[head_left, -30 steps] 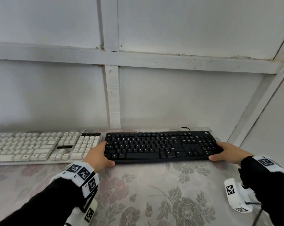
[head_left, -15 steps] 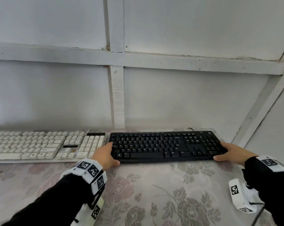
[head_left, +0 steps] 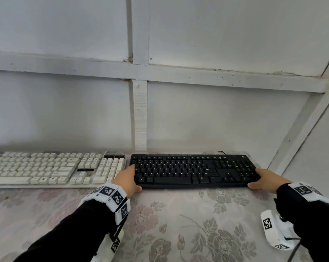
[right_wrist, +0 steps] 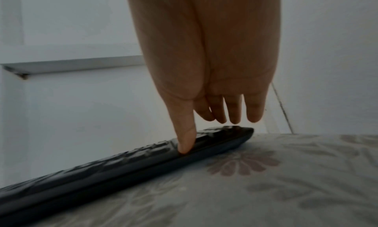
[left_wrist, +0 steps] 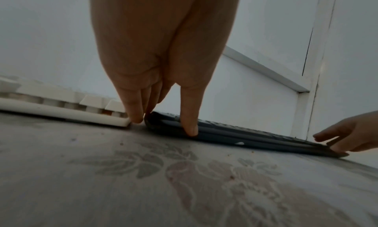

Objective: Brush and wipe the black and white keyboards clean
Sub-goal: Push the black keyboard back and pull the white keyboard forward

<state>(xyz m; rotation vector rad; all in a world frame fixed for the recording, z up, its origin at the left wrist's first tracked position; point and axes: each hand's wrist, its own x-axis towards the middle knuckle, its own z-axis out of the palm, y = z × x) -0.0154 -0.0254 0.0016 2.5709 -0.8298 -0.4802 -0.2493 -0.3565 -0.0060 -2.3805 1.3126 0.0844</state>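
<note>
The black keyboard [head_left: 188, 171] lies flat on the flowered cloth, close to the wall. My left hand [head_left: 125, 178] holds its left front corner: in the left wrist view the thumb [left_wrist: 190, 130] presses the front edge of the black keyboard [left_wrist: 245, 133] and the fingers [left_wrist: 135, 115] stand in the gap at its left end. My right hand [head_left: 262, 178] is at the right end. There its thumb [right_wrist: 184, 146] rests on the front edge of the black keyboard [right_wrist: 122, 165], and the straight fingers hover just above it. The white keyboard [head_left: 46, 169] lies directly to the left.
The flowered tablecloth [head_left: 178, 224] stretches bare towards me, with a few crumbs [left_wrist: 121, 144] on it. A white panelled wall [head_left: 216, 120] rises right behind both keyboards, and a side wall closes in on the right. No brush or cloth wipe is in view.
Both hands stay at the ends of the black keyboard. The whole scene has slid slightly to the right in the head view; the hold looks the same.
</note>
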